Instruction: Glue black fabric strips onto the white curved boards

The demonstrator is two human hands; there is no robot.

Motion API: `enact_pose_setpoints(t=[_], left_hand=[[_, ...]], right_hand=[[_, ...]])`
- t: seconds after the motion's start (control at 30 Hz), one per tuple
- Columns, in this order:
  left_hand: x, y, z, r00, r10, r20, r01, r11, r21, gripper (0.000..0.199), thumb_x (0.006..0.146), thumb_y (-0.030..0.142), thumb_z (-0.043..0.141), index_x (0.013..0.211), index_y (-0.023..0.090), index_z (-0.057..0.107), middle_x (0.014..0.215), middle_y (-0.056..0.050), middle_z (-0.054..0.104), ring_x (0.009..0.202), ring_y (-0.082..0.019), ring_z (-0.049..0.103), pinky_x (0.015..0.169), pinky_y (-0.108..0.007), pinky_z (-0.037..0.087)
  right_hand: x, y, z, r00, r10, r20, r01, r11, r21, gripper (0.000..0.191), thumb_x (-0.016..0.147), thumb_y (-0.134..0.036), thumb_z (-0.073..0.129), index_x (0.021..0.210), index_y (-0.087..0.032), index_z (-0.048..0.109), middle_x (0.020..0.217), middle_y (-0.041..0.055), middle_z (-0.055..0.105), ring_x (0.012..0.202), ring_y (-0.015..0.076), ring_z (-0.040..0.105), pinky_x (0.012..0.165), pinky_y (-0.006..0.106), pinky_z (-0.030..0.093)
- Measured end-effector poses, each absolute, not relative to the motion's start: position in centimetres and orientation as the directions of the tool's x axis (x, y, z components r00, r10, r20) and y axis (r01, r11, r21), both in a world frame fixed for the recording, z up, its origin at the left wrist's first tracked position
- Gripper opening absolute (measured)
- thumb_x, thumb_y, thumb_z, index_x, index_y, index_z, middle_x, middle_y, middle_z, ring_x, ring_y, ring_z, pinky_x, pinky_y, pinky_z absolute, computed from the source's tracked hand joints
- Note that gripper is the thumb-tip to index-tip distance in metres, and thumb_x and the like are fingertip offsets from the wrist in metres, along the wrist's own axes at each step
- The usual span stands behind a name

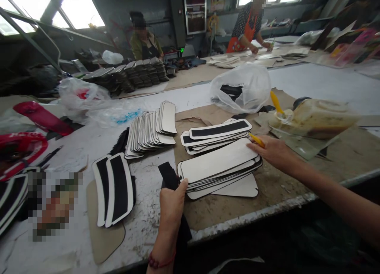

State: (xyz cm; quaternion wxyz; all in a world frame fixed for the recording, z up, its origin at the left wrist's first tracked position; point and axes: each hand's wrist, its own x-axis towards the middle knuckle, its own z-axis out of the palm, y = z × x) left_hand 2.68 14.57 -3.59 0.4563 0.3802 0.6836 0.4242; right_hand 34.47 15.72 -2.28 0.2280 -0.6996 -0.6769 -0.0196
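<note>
My left hand (173, 205) is at the left end of a stack of white curved panels (216, 161), its thumb against the edge and black strips (168, 175) pinched in its fingers. At the stack's right end, my right hand (271, 149) is closed round a yellow-handled tool (257, 140), fingertips on the top panel. Just behind lies a pile of white panels with black centres (219, 129). A fanned row of white pieces (148, 133) lies further left, and two black-centred panels (120, 189) rest nearer the front edge.
A glue container (323, 118) with a yellow brush (276, 102) stands at the right. Behind are a clear plastic bag (242, 88) and dark stacks (142, 73). Two people (145, 44) work across the table. Red items (44, 118) lie at the left.
</note>
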Motion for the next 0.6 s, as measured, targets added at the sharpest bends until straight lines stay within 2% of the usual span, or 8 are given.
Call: enact_pose_setpoints(t=[0.1, 0.2, 0.3, 0.37, 0.47, 0.53, 0.6], left_hand=[[3.1, 14.3, -3.3, -0.302, 0.921, -0.247, 0.044, 0.272, 0.961, 0.032, 0.064, 0.025, 0.071, 0.093, 0.011, 0.071, 0.068, -0.002, 0.069, 0.067, -0.017, 0.063, 0.061, -0.025, 0.05], [3.1, 13.5, -2.4, -0.323, 0.923, -0.208, 0.016, 0.225, 0.974, 0.039, 0.068, 0.024, 0.069, 0.105, 0.013, 0.067, 0.055, 0.004, 0.059, 0.055, -0.013, 0.057, 0.054, -0.022, 0.045], [2.1, 11.4, -1.4, -0.346, 0.917, -0.199, -0.004, 0.211, 0.977, 0.035, 0.069, 0.029, 0.071, 0.101, 0.014, 0.066, 0.045, 0.009, 0.046, 0.042, -0.008, 0.041, 0.043, -0.019, 0.033], [1.1, 9.3, -1.0, -0.337, 0.916, -0.216, -0.014, 0.224, 0.974, 0.03, 0.071, 0.033, 0.071, 0.093, 0.015, 0.064, 0.045, 0.01, 0.043, 0.042, -0.007, 0.036, 0.042, -0.018, 0.03], [-0.1, 5.7, -1.6, -0.241, 0.905, -0.349, 0.049, 0.371, 0.927, 0.026, 0.071, 0.039, 0.07, 0.07, 0.015, 0.058, 0.045, 0.007, 0.044, 0.044, -0.007, 0.037, 0.045, -0.019, 0.03], [-0.4, 3.8, -2.8, -0.17, 0.869, -0.464, 0.113, 0.485, 0.867, 0.033, 0.072, 0.042, 0.067, 0.057, 0.016, 0.053, 0.043, 0.005, 0.043, 0.043, -0.008, 0.036, 0.043, -0.02, 0.027], [-0.4, 2.8, -3.9, -0.135, 0.847, -0.514, 0.176, 0.531, 0.829, 0.04, 0.075, 0.045, 0.061, 0.049, 0.016, 0.05, 0.04, 0.003, 0.042, 0.041, -0.008, 0.036, 0.043, -0.021, 0.025]], right_hand=[[33.4, 15.2, -1.1, 0.121, 0.887, 0.446, 0.942, 0.04, -0.334, 0.026, 0.086, -0.045, 0.046, 0.082, -0.022, 0.058, 0.085, 0.0087, 0.064, 0.078, 0.025, 0.061, 0.073, 0.036, 0.046], [32.6, 13.7, 1.4, 0.173, 0.891, 0.42, 0.9, 0.03, -0.436, 0.028, 0.084, -0.051, 0.046, 0.075, -0.025, 0.05, 0.071, 0.006, 0.059, 0.065, 0.0223, 0.057, 0.062, 0.035, 0.044], [32.6, 11.0, 3.1, 0.205, 0.964, 0.17, 0.758, -0.047, -0.65, 0.036, 0.081, -0.061, 0.05, 0.074, -0.026, 0.05, 0.051, 0.0, 0.052, 0.044, 0.0161, 0.048, 0.045, 0.03, 0.039], [32.9, 8.7, 2.7, 0.222, 0.975, 0.011, 0.663, -0.143, -0.735, 0.039, 0.077, -0.065, 0.054, 0.076, -0.026, 0.054, 0.043, -0.0017, 0.051, 0.037, 0.0141, 0.044, 0.039, 0.028, 0.035], [33.5, 5.2, -0.4, 0.235, 0.954, -0.186, 0.584, -0.292, -0.757, 0.042, 0.073, -0.067, 0.058, 0.075, -0.025, 0.057, 0.041, -0.0008, 0.052, 0.035, 0.0145, 0.045, 0.037, 0.028, 0.036], [33.8, 3.4, -3.0, 0.202, 0.927, -0.315, 0.555, -0.373, -0.744, 0.046, 0.073, -0.069, 0.056, 0.074, -0.023, 0.056, 0.041, -0.001, 0.052, 0.036, 0.0146, 0.046, 0.037, 0.028, 0.036], [34.1, 2.3, -5.1, 0.167, 0.905, -0.392, 0.572, -0.412, -0.709, 0.048, 0.075, -0.069, 0.052, 0.071, -0.021, 0.054, 0.042, -0.0012, 0.052, 0.038, 0.0141, 0.047, 0.039, 0.027, 0.036]])
